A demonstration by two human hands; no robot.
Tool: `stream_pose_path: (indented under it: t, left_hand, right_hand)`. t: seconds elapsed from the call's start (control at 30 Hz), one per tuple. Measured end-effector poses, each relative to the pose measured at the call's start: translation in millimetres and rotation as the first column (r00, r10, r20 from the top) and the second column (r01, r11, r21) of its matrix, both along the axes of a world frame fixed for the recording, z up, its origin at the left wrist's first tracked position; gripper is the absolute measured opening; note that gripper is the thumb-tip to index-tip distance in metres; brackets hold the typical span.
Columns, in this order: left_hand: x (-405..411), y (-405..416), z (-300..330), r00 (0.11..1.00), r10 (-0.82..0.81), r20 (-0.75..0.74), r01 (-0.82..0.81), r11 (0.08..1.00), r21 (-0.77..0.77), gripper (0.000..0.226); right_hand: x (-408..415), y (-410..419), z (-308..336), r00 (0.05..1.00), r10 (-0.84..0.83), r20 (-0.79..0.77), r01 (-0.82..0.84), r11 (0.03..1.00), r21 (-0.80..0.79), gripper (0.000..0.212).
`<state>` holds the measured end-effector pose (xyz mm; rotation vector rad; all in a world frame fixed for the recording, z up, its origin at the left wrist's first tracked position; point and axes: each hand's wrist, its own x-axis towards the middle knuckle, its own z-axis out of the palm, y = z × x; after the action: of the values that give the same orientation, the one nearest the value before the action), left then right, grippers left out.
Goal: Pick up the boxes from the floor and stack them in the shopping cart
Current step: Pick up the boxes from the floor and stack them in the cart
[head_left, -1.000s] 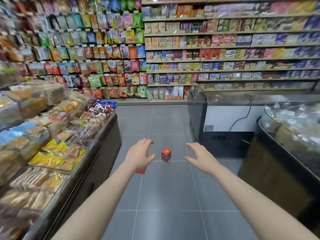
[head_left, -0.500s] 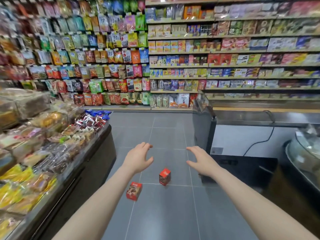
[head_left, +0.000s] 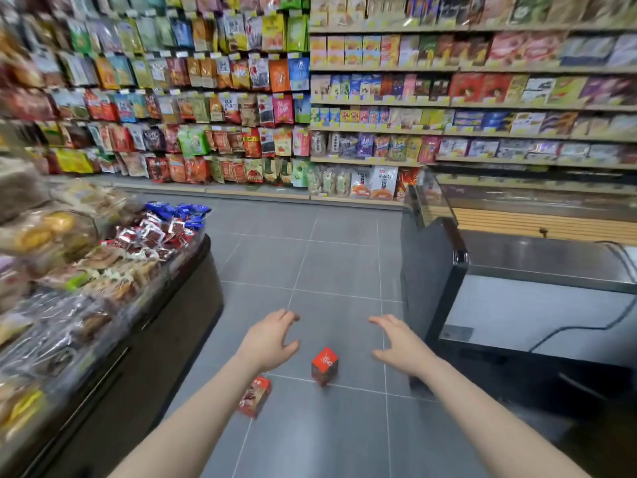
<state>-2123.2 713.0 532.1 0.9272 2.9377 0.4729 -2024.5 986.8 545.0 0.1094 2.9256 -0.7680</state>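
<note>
Two small red boxes lie on the grey tiled floor. One red box stands on end between my hands. A second red box lies flat, partly under my left forearm. My left hand and my right hand reach forward above the floor, fingers spread and loosely bent, holding nothing. Neither hand touches a box. No shopping cart is in view.
A snack display counter runs along the left. A dark freezer cabinet stands on the right with a cable down its white side. Stocked shelves fill the back wall. The aisle floor stretches ahead.
The view has moved forward and tilted, so both boxes sit lower and nearer. The flat box has come out from behind my left hand. Both hands stay spread and empty.
</note>
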Motion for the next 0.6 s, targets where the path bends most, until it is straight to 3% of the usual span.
stream_pose_path:
  t: [0.3, 0.6]
  left_hand:
    - [-169.2, 26.3, -63.9, 0.987, 0.034, 0.156, -0.025, 0.998, -0.062, 0.05]
    - [-270.1, 10.8, -147.8, 0.908, 0.244, 0.341, -0.213, 0.969, -0.126, 0.051]
  right_hand:
    - [-172.0, 24.2, -57.0, 0.976, 0.113, 0.188, -0.116, 0.993, 0.005, 0.074]
    - [-308.4, 45.1, -147.6, 0.9, 0.273, 0.34, -0.277, 0.96, -0.037, 0.079]
